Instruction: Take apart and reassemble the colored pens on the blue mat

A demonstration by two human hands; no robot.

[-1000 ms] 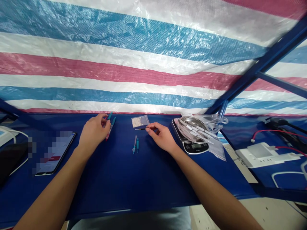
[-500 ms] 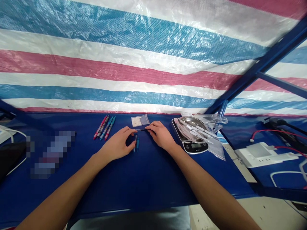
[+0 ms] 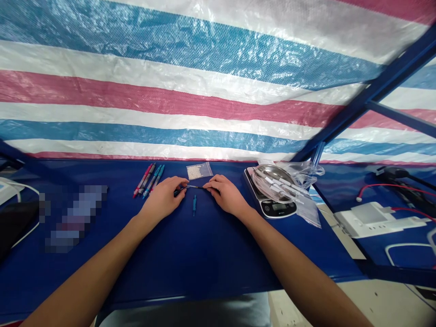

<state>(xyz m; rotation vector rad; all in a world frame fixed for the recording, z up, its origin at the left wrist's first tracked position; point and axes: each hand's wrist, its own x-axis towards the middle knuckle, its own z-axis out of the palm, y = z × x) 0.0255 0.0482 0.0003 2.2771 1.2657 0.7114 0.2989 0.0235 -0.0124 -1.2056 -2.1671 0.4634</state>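
Observation:
My left hand (image 3: 162,200) and my right hand (image 3: 226,195) meet over the middle of the blue table (image 3: 190,254). Between their fingertips runs a thin pen part (image 3: 195,186), pinched at both ends; the left end looks like a clear barrel, the right end like a dark refill. A small teal pen piece (image 3: 194,204) lies on the table just below, between the hands. Several finished red and teal pens (image 3: 149,180) lie in a row left of my left hand. A small clear bag of tiny white parts (image 3: 199,170) lies behind the hands.
A digital scale (image 3: 275,200) with a metal bowl of white pen parts and a plastic bag stands to the right. A phone (image 3: 73,217) lies at the left. White devices with cables (image 3: 378,221) sit at the far right. A striped tarp hangs behind.
My left hand left the row of pens, came to the middle and picked up the clear pen piece from beside the teal one. It now holds it against the refill in my right hand.

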